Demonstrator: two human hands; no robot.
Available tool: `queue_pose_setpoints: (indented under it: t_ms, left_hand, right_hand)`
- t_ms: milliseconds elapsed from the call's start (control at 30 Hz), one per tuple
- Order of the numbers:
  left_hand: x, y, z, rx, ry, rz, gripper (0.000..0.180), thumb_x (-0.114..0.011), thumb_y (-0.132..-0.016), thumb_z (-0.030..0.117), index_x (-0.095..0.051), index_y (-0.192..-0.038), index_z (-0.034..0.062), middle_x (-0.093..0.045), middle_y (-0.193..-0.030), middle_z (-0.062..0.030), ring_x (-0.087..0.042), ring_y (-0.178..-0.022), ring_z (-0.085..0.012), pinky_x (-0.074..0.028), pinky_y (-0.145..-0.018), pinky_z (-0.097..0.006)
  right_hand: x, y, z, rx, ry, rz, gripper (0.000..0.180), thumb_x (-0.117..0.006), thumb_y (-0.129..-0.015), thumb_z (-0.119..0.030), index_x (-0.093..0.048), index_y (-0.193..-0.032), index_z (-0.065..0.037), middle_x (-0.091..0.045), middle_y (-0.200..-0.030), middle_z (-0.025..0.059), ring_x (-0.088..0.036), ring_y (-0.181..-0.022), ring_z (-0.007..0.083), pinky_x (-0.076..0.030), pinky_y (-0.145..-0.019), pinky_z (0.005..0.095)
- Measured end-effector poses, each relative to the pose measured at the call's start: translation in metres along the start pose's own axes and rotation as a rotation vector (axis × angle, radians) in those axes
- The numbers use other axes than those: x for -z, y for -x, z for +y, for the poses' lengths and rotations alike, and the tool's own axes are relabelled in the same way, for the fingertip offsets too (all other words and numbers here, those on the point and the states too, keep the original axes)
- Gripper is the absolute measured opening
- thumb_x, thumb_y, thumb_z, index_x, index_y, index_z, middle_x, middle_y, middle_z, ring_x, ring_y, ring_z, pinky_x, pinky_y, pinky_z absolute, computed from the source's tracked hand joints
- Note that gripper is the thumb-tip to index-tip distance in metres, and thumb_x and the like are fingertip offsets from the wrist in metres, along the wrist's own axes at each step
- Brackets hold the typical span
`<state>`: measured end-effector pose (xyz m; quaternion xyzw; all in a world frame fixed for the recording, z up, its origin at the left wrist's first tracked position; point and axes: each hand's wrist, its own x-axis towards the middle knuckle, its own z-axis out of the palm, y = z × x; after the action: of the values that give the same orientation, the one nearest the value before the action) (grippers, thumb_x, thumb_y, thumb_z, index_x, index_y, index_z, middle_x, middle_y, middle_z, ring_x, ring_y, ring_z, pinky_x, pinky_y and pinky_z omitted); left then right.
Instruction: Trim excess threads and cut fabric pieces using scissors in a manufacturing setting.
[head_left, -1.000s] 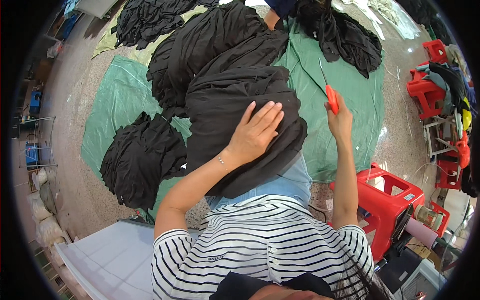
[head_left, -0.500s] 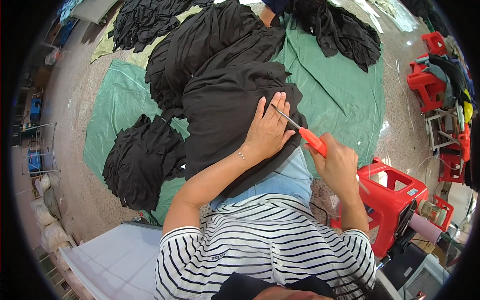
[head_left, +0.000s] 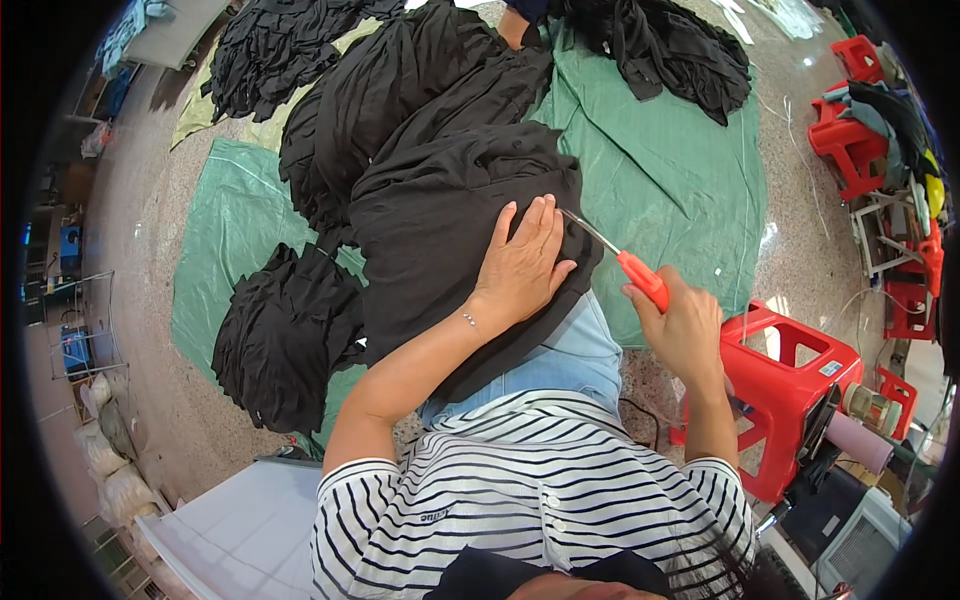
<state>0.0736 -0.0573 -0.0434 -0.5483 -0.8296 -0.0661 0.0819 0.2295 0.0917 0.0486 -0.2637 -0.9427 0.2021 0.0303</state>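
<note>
A black garment (head_left: 440,240) lies over my lap and knee. My left hand (head_left: 522,262) presses flat on its right side, fingers together. My right hand (head_left: 682,325) grips a small cutting tool (head_left: 625,265) with an orange-red handle. Its thin metal tip reaches the garment's edge right by my left fingertips. I wear a striped shirt and light blue jeans.
Heaps of black garments (head_left: 285,335) lie on a green tarp (head_left: 660,170) spread over the stone floor, with more black garments at the far end (head_left: 660,50). A red plastic stool (head_left: 790,375) stands at my right. More red stools (head_left: 850,150) and clutter stand far right. A white surface (head_left: 230,530) is at lower left.
My right hand came down from a raised position to beside my knee, bringing the tool's tip to the garment edge by my left hand. My left hand stayed flat on the cloth.
</note>
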Motion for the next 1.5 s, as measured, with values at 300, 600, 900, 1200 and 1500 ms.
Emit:
queue_pose_setpoints:
  t_ms: [300, 600, 900, 1200, 1500]
  left_hand:
    - [0.014, -0.001, -0.004, 0.007, 0.196, 0.028, 0.052, -0.064, -0.086, 0.037, -0.055, -0.125, 0.0028, -0.050, -0.136, -0.0129, -0.041, -0.131, -0.0264, -0.024, -0.111, -0.046]
    - [0.048, -0.033, -0.115, 0.348, 0.606, 0.141, 0.031, -0.071, -0.079, 0.008, -0.065, -0.110, 0.0075, -0.064, -0.089, -0.0078, -0.058, -0.072, -0.0226, -0.048, -0.069, -0.034]
    - [0.019, -0.038, -0.135, 0.721, 1.206, -0.087, 0.028, -0.071, -0.081, 0.005, -0.063, -0.108, 0.0044, -0.065, -0.078, -0.0009, -0.060, -0.069, -0.0106, -0.048, -0.066, -0.027]
    - [-0.001, -0.025, -0.139, 0.799, 1.836, -0.007, 0.024, -0.069, -0.086, 0.002, -0.060, -0.109, 0.0026, -0.065, -0.083, 0.0018, -0.057, -0.072, -0.0053, -0.045, -0.070, -0.020]
    - [0.008, -0.030, -0.126, 0.691, 1.694, -0.008, 0.027, -0.067, -0.082, -0.003, -0.056, -0.106, -0.0005, -0.059, -0.073, 0.0040, -0.053, -0.068, -0.0029, -0.042, -0.066, -0.019]
  right_hand:
    - [-0.007, -0.006, 0.002, -0.029, -0.119, 0.068, 0.032, -0.069, -0.086, -0.036, -0.060, -0.088, -0.005, -0.061, -0.062, 0.0190, -0.060, -0.058, 0.0411, -0.044, -0.052, 0.0483]
    - [-0.019, -0.002, -0.017, -0.057, -0.289, 0.024, 0.031, -0.071, -0.085, -0.036, -0.063, -0.097, -0.007, -0.064, -0.070, 0.0183, -0.063, -0.065, 0.0413, -0.046, -0.057, 0.0470]
    - [-0.027, -0.020, -0.037, -0.043, -0.268, -0.023, 0.031, -0.070, -0.086, -0.036, -0.063, -0.097, -0.008, -0.065, -0.069, 0.0169, -0.063, -0.063, 0.0405, -0.046, -0.056, 0.0470]
    - [-0.021, -0.041, -0.055, 0.019, -0.185, -0.032, 0.033, -0.069, -0.086, -0.037, -0.060, -0.088, -0.005, -0.059, -0.057, 0.0179, -0.059, -0.054, 0.0411, -0.043, -0.049, 0.0473]
    - [-0.022, -0.046, -0.047, 0.004, -0.238, -0.024, 0.033, -0.069, -0.087, -0.037, -0.061, -0.089, -0.005, -0.059, -0.056, 0.0179, -0.060, -0.054, 0.0411, -0.044, -0.050, 0.0475]
